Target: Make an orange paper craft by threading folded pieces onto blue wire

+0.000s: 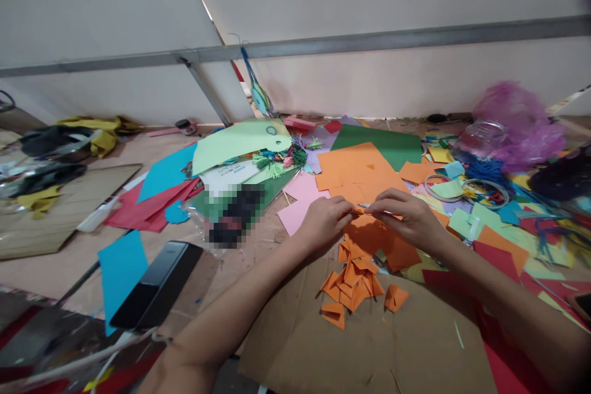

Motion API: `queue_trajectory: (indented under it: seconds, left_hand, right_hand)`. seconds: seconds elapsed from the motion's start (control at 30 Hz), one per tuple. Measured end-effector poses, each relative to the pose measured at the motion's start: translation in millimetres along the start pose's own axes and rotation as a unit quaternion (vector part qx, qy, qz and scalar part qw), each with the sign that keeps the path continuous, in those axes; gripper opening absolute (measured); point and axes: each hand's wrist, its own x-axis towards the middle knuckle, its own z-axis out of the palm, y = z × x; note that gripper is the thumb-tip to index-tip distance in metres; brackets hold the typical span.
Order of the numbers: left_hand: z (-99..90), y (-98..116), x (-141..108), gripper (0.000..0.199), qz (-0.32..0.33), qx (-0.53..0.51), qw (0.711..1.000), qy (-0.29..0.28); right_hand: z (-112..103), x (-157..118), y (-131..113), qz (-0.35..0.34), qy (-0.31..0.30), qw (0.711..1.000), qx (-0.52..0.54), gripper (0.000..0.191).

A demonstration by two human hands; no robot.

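Centrally, left hand pinches orange paper; right hand, close beside, grips pale item, identity unclear. Orange pieces lie just bodyward.

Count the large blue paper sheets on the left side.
2: one blue sheet lies over the red paper; the other blue sheet lies nearer, partly under the black case. More may be hidden under other things.

Soft, moderate light reaches my bench, with mild shadows beneath my hands; the frame's upper right corner darkens, its edges look stretched, and fine detail is soft.
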Motion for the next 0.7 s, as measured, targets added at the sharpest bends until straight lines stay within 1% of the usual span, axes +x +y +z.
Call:
queue_trajectory:
  seconds: [0.23,0.47,0.7]
  left_hand:
    - [-0.7,3.0,-0.9,0.022,-0.009,-0.004,1.000,-0.003]
    - [-0.8,2.2,0.5,0.024,0.012,0.031,0.999,0.002]
    - [0.7,1.9,0.5,0.026,0.024,0.053,0.998,-0.003]
  right_hand:
    - [3.1,-2.3,1.9,-0.006,0.001,0.999,-0.033,0.019]
    - [1.9,-1.0,-1.0,0.021,0.007,1.000,-0.007,0.018]
    - [4.3,-1.1,-6.1,0.041,0.029,0.999,0.000,0.019]
